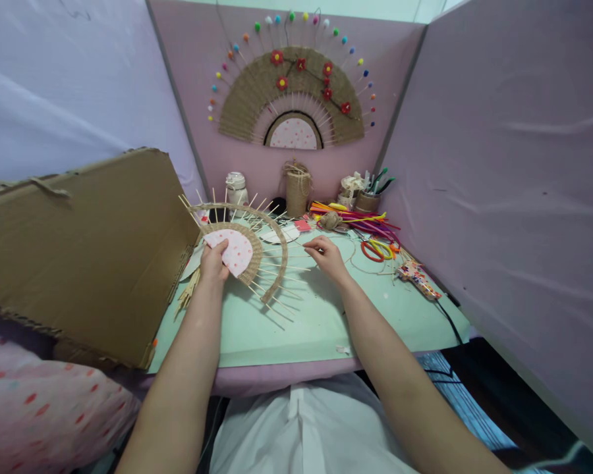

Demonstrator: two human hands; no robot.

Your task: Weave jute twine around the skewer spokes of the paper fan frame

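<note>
Two bare hands, both yours, reach over a pale green tabletop. Your left hand grasps a woven half-round fan, thumb on top, pressing the white cloth centre with its pinkish-red spots. The fan is held tilted above the left-middle part of the table, its thin pale sticks spreading outward like rays. A narrow outer woven band arcs across those sticks, apart from the inner weave. Your right hand is just beyond the fan's right edge, thumb and fingertips pinched together near the stick ends; whether they grip a stick tip or a strand is too fine to tell.

At the near left of the table, a bundle of pale sticks lies beside a large leaning cardboard sheet. Along the far side are a glass jar, a twine-wrapped cylinder and a cup of pens. Right of centre lie a ball of twine, bright pipe cleaners, scissors with red and yellow loops and a flower-patterned glue gun. On the far pink wall hangs a larger fan with red flowers, ringed by colourful pom-poms.
</note>
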